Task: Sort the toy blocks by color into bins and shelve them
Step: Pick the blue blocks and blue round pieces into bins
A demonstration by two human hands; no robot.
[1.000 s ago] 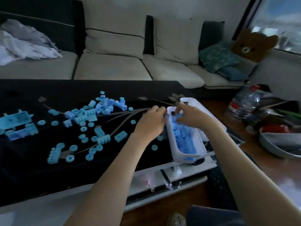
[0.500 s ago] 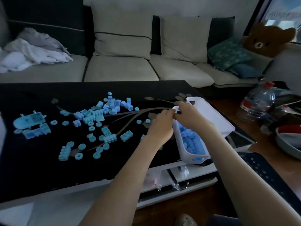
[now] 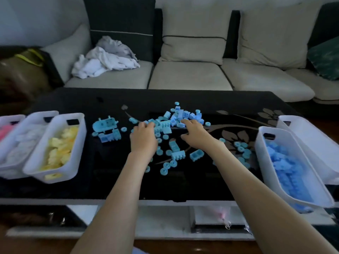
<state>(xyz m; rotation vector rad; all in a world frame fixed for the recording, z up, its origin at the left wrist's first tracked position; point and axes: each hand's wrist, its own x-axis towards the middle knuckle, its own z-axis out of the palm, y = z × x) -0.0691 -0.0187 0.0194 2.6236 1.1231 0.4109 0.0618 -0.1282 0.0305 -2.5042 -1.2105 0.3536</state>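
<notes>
Left hand (image 3: 144,138) perhaps grips blocks; fingertips hidden.

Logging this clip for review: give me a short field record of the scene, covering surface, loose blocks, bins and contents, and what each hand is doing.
surface: black glass coffee table in front of a sofa
loose blocks: light blue pile mid-table, more scattered nearer the person
left bins: yellow blocks bin; beside it a white blocks bin and a pink blocks bin at the frame edge
right bins: blue blocks bin, another bin behind it, contents hidden
left hand: on the loose blocks, grasp unclear
right hand: fingers spread on the pile
</notes>
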